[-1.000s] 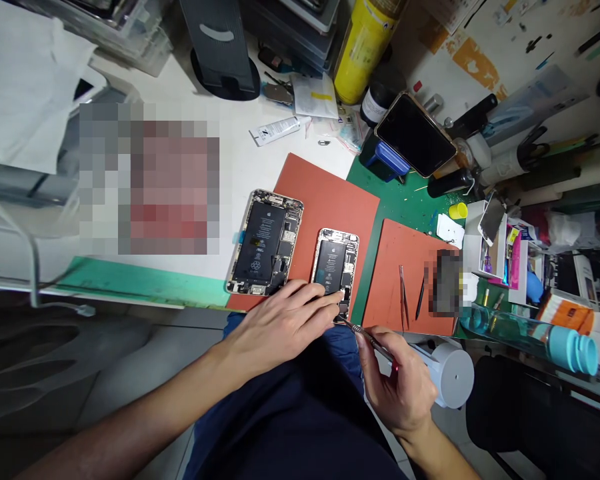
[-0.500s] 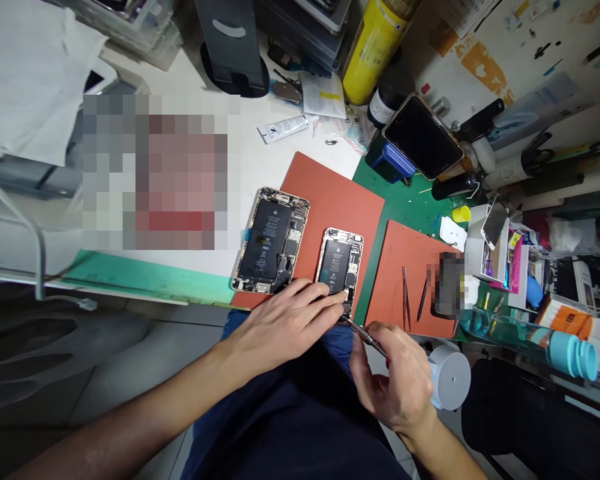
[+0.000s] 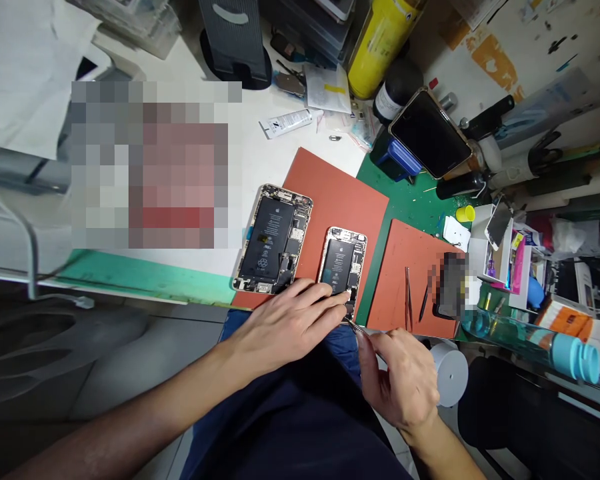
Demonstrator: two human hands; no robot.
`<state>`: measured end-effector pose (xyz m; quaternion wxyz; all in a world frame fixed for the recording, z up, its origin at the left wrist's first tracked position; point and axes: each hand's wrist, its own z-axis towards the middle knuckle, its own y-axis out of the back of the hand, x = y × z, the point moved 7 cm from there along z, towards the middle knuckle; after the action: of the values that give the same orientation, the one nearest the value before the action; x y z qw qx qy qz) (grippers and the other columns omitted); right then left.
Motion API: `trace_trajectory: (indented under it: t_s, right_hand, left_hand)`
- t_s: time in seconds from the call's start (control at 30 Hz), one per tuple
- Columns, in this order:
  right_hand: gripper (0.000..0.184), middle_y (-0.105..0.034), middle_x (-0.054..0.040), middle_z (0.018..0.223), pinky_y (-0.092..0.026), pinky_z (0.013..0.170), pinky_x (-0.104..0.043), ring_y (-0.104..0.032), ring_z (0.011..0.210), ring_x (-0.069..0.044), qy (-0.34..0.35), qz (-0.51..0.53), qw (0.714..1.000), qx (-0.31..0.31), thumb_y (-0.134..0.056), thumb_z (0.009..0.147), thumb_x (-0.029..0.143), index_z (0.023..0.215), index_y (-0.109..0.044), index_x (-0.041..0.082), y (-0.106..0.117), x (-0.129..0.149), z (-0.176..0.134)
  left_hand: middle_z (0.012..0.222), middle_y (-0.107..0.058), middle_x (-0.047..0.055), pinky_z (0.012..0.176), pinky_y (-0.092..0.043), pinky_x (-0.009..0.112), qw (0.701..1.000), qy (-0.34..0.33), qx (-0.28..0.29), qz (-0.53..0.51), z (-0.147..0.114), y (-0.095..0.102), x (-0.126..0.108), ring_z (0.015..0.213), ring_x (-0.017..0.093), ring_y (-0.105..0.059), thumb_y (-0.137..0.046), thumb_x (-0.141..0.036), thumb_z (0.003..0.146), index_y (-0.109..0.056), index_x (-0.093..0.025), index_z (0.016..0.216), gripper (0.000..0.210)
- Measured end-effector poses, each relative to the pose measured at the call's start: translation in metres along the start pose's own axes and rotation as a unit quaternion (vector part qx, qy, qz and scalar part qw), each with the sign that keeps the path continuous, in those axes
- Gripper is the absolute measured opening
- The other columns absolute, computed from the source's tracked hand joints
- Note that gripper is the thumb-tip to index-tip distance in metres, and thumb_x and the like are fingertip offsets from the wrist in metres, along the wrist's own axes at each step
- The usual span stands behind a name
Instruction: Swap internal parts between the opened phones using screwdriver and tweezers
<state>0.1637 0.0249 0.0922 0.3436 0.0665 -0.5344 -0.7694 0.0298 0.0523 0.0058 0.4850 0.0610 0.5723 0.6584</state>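
Observation:
A small opened phone [image 3: 339,260], with its battery and boards bare, lies on the reddish-brown mat [image 3: 340,190] at the table's near edge. My left hand [image 3: 293,323] reaches across its lower end, fingertips pressing on it and thumb hidden. In my right hand [image 3: 400,373], thumb and fingers close round a slim metal tool [image 3: 359,328] with a ridged grip. The tool points at the phone's bottom edge, beside my left fingertips; its tip is too small to make out. Left of these, a larger opened phone [image 3: 273,240] lies on the same mat.
A second reddish-brown mat [image 3: 390,287] to the right holds tweezers [image 3: 408,300] and a dark pen-like tool [image 3: 424,303]. Behind are a glue tube [image 3: 289,123], a propped phone [image 3: 431,133] and a yellow can [image 3: 380,47]. A blue-capped bottle [image 3: 573,357] lies at the right.
My right hand has moved slightly right and down, and less of the tool's grip shows. My left hand keeps its place on the small phone. The whole view has shifted a little.

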Motion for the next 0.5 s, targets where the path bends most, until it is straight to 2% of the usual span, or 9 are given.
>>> trace_trajectory:
  t_s: [0.1,0.5]
  right_hand:
    - [0.028,-0.071,-0.0099,0.079,-0.048,0.054,-0.035,-0.06,0.064,-0.02,0.0,0.012,1.0,-0.001,-0.071,0.094,0.0,0.12,-0.065,0.006,-0.0002,-0.0003,0.0012]
    - [0.03,-0.068,-0.0092,0.078,-0.041,0.053,-0.035,-0.056,0.064,-0.019,0.004,0.024,1.0,0.005,-0.071,0.093,-0.001,0.121,-0.065,0.007,-0.0006,-0.0007,0.0035]
  left_hand:
    - [0.147,-0.072,0.008,0.096,-0.055,0.044,1.0,0.001,0.006,0.005,-0.0009,-0.0007,0.0,0.111,0.026,-0.066,-0.061,-0.015,0.107,-0.069,-0.016,0.126,0.021]
    - [0.147,-0.072,0.007,0.097,-0.055,0.043,1.0,0.005,0.012,0.005,-0.0004,-0.0012,0.0009,0.111,0.025,-0.067,-0.061,-0.016,0.107,-0.068,-0.016,0.128,0.022]
